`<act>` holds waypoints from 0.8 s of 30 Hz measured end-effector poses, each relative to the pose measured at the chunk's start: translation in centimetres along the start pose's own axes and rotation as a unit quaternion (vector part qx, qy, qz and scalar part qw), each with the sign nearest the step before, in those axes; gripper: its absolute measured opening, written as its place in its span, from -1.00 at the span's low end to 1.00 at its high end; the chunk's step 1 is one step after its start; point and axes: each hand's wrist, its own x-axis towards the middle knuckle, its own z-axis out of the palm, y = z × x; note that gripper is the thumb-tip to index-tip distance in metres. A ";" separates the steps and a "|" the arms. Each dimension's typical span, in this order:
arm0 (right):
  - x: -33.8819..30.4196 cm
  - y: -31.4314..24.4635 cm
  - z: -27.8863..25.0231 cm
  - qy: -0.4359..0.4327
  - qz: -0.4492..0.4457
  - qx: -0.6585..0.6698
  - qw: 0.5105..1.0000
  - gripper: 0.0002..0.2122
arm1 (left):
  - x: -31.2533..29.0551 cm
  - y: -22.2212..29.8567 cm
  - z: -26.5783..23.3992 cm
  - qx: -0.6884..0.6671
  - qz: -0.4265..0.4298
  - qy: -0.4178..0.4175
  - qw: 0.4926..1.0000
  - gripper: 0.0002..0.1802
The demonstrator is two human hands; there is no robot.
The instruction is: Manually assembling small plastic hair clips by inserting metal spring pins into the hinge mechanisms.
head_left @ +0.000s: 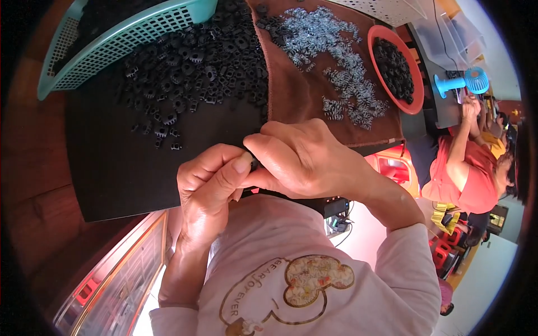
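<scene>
Both my hands meet above the table's near edge, fingers closed in a pinch. Between the fingertips a sliver of a small black plastic part [254, 164] shows; the rest of it is covered. My left hand [210, 176] grips it with thumb and forefinger. From the other side, my right hand [305, 159] pinches at the same spot, its curled fingers hiding whatever else they hold. Beyond the hands lies a heap of black plastic parts [190, 70], notched and ring-like. To its right, many small metal springs [350, 78] are spread on a brown cloth [294, 92].
A teal basket [126, 50] stands at the far left. An orange-red bowl [418, 84] of black pieces sits at the cloth's right edge. Farther right are a blue fan [476, 81], a person in a red shirt [462, 173] and red stools [440, 255]. The black tabletop [120, 173] extends left.
</scene>
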 end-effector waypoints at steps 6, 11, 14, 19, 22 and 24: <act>-0.2 -0.2 0.2 0.031 -0.009 -0.012 0.999 -0.65 | -0.2 -0.1 0.2 0.006 0.015 0.005 1.000 -0.81; -0.4 -0.2 -0.4 0.007 0.015 0.038 0.999 -0.60 | -0.3 -0.3 0.6 -0.018 0.015 0.030 0.999 -0.83; -0.4 -0.3 -0.9 -0.019 0.008 0.030 0.999 -0.60 | -0.4 -0.3 0.3 -0.036 0.014 0.000 0.999 -0.83; -0.2 -0.3 -0.9 0.002 -0.008 -0.020 1.000 -0.68 | -0.2 -0.2 0.0 -0.024 0.015 -0.016 0.999 -0.83; -0.5 0.0 0.0 -0.015 -0.032 -0.019 0.999 -0.71 | -0.2 -0.5 -0.4 -0.026 0.023 -0.015 0.999 -0.84; -0.5 0.0 0.2 -0.002 -0.035 -0.020 0.999 -0.71 | -0.2 -0.7 -0.6 -0.031 0.031 -0.025 0.999 -0.85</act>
